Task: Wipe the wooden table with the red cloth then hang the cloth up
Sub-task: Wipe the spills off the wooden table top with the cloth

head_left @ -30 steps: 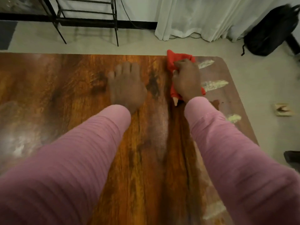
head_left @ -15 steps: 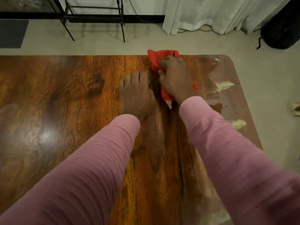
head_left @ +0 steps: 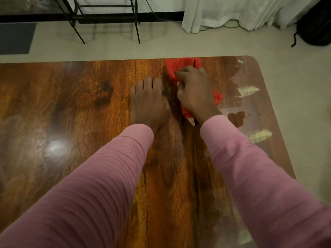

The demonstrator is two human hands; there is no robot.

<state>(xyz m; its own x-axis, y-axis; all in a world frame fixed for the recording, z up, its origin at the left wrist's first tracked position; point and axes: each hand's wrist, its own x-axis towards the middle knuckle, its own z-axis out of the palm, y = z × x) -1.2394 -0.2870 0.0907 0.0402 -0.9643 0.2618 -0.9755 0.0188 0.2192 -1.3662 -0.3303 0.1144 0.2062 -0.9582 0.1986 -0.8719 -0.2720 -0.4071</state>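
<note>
The right hand point(head_left: 194, 92) lay on the red cloth point(head_left: 176, 68), fingers curled down and bunching the fabric against the wooden table point(head_left: 80, 108). The cloth sat at the table's far edge, its top fold reaching that edge, with a corner poking out on the hand's right side and a pale tag showing just below the wrist. The left hand point(head_left: 149, 102) rested palm down on the bare wood just beside the right, fingers close together and holding nothing. Both arms wore pink sleeves point(head_left: 100, 185). To the right of the cloth the tabletop ran on to a rounded far corner, where the finish looked worn, with pale scuffed patches point(head_left: 248, 91) and a dark stain point(head_left: 236, 118) near the right edge. To the left a broad stretch of glossy wood lay open, with a light glare on it. Beyond the far edge was pale floor, then a black metal rack point(head_left: 107, 17), a dark mat point(head_left: 16, 38), white curtains point(head_left: 232, 13) and a black bag point(head_left: 315, 27), all well apart from the table.
</note>
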